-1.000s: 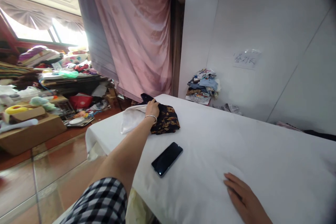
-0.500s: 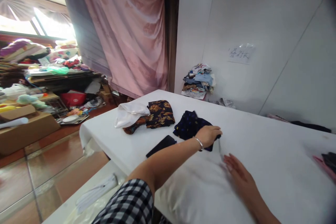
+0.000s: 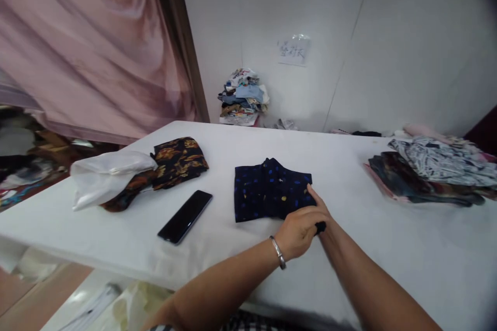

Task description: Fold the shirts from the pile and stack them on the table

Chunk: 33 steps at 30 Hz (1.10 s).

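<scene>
A dark navy shirt (image 3: 256, 194) with blue and yellow spots lies folded on the white table in front of me. My left hand (image 3: 301, 232), wearing a silver bracelet, is closed at the shirt's near right corner. A bit of black cloth pokes out of its fist. Partly hidden behind it, my right hand (image 3: 319, 200) rests at the shirt's right edge with a finger stretched out along the fabric. To the left lies a black phone (image 3: 185, 217).
A folded black floral garment (image 3: 180, 163) and a white cloth (image 3: 111, 176) lie on the table's left side. Several folded clothes (image 3: 430, 170) are stacked at the right. Beyond the far edge stands a clothes pile (image 3: 244, 95) by the wall, beneath a paper sign (image 3: 294, 51).
My view has swung right, bringing the right-hand clothes stack into sight. The shirt is now spread wider and flatter. My right hand has come from apart to the shirt's edge, beside my left.
</scene>
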Available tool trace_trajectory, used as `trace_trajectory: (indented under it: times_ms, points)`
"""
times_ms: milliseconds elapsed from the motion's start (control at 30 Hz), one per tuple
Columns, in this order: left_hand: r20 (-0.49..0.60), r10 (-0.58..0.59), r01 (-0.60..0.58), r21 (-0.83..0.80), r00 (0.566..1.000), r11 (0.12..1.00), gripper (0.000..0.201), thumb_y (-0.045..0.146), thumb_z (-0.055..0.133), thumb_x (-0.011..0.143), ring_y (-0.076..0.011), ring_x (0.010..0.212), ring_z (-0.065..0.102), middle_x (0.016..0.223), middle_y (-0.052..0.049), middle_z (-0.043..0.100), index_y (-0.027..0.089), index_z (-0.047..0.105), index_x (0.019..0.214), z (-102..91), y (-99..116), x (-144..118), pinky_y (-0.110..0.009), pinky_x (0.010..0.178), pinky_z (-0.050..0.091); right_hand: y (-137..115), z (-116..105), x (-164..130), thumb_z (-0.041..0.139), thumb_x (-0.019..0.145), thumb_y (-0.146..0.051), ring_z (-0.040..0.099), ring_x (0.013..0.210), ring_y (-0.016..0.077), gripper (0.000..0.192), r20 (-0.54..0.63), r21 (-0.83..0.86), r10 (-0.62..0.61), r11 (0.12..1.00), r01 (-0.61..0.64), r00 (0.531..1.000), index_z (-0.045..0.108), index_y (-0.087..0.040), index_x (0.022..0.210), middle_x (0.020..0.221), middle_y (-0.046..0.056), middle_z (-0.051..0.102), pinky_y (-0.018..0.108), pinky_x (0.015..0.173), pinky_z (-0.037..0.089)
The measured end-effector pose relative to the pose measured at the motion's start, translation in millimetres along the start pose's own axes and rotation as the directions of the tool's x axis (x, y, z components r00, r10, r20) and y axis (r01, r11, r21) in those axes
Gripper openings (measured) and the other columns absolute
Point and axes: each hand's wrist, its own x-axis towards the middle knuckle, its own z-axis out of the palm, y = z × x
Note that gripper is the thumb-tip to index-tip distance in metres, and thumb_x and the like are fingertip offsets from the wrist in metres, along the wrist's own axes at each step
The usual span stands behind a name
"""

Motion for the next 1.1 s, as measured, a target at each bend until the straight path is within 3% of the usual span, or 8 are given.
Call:
trace_trajectory:
  times_ms: [100,233,400,500,600,767,933,1100]
  points:
    - [0.027,-0.005,0.005,0.003,1.000,1.000,0.039,0.008,0.042,0.084,-0.0141,0.114,0.059,0.119,-0.005,0.066,0.021,0.061,0.116,0.5,10,-8,-0.030,0.099,0.049,-12,0,5,0.076,0.062,-0.048,0.061,0.103,0.0240,0.037,0.001,-0.060,-0.018,0.998,0.018,1.000,0.073,-0.027,0.093,0.096,0.000,0.072,0.034,0.094,0.047]
    - [-0.206,-0.075,0.117,0.196,0.976,0.974,0.030,0.015,0.047,0.087,-0.0175,0.114,0.059,0.119,-0.007,0.066,0.022,0.063,0.112,-24.9,8,-12,-0.036,0.100,0.048,-22,12,17,0.073,0.065,-0.056,0.063,0.087,0.0230,0.039,0.044,-0.059,0.072,0.996,-0.069,0.996,0.070,-0.019,0.079,0.083,0.004,0.072,0.035,0.085,0.048]
    - [-0.488,-0.279,0.528,0.505,0.827,0.683,0.041,0.027,0.056,0.084,-0.0272,0.129,0.046,0.138,-0.014,0.051,0.019,0.055,0.124,-73.7,-24,-20,-0.047,0.107,0.039,-22,20,13,0.069,0.071,-0.058,0.064,0.077,0.0200,0.044,0.126,0.075,0.095,0.992,-0.105,0.987,0.068,-0.017,0.089,0.086,0.005,0.071,0.033,0.075,0.049]
    - [-0.508,-0.453,0.680,0.503,0.732,0.534,0.055,0.037,0.057,0.084,-0.0300,0.132,0.042,0.141,-0.017,0.047,0.016,0.046,0.133,-88.3,-43,-29,-0.048,0.106,0.038,-22,20,9,0.069,0.069,-0.060,0.059,0.065,0.0162,0.043,0.071,-0.019,0.096,0.995,-0.095,0.993,0.063,-0.018,0.076,0.071,0.001,0.066,0.029,0.065,0.046]
    - [-0.465,-0.548,0.716,0.521,0.695,0.465,0.060,0.041,0.059,0.082,-0.0313,0.127,0.046,0.134,-0.018,0.053,0.013,0.045,0.133,-90.3,-54,-34,-0.045,0.104,0.039,-23,17,11,0.068,0.068,-0.061,0.044,0.053,0.0114,0.047,-0.016,-0.260,-0.008,0.966,0.003,1.000,0.049,-0.019,0.059,0.053,-0.004,0.048,0.025,0.054,0.035]
    - [-0.528,-0.546,0.758,0.406,0.650,0.511,0.048,0.033,0.062,0.078,-0.0308,0.115,0.054,0.121,-0.017,0.059,0.013,0.057,0.122,-88.9,-66,-32,-0.043,0.101,0.040,-30,9,12,0.066,0.072,-0.056,0.036,0.058,0.0105,0.051,-0.036,-0.470,-0.354,0.831,0.297,0.934,0.037,-0.020,0.050,0.057,-0.005,0.040,0.025,0.056,0.030]
    - [-0.584,-0.592,0.803,0.194,0.556,0.563,0.032,0.031,0.058,0.079,-0.0318,0.102,0.061,0.106,-0.017,0.066,0.013,0.064,0.105,-96.3,-69,-33,-0.046,0.093,0.044,-34,0,12,0.071,0.068,-0.056,0.047,0.061,0.0122,0.042,-0.059,-0.165,-0.162,0.975,0.151,0.985,0.054,-0.018,0.062,0.060,-0.003,0.053,0.027,0.063,0.038]
    - [-0.627,-0.635,0.761,-0.102,0.451,0.641,0.028,0.041,0.053,0.081,-0.0249,0.085,0.065,0.087,-0.009,0.070,0.016,0.065,0.089,-111.0,-66,-41,-0.039,0.080,0.050,-37,-7,15,0.075,0.064,-0.056,0.054,0.061,0.0148,0.043,-0.129,0.108,-0.144,0.981,0.158,0.981,0.063,-0.018,0.081,0.065,-0.001,0.062,0.028,0.060,0.042]
